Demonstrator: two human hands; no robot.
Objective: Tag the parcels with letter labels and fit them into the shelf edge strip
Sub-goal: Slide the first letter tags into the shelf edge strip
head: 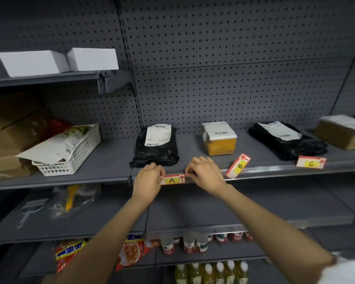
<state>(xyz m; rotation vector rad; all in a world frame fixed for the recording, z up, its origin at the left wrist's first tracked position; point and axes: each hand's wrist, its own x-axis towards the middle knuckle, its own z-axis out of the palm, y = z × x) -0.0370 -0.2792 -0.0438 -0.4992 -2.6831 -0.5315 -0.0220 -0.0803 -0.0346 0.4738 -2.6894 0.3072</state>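
Observation:
A red-edged label with a yellow "A" [172,179] sits against the shelf edge strip [275,170], below a black bag parcel [156,145]. My left hand [148,181] pinches its left end and my right hand [203,174] pinches its right end. A "B" label [238,166] lies tilted on the shelf edge in front of a yellow-taped box parcel [219,140]. A "C" label [310,162] stands at the edge in front of a second black bag parcel [287,139].
A white basket [78,154] with papers and brown cartons [14,124] fill the left of the shelf. A brown parcel [342,131] sits far right. White boxes [59,60] rest on the upper shelf. Snack packs, cans and bottles fill lower shelves.

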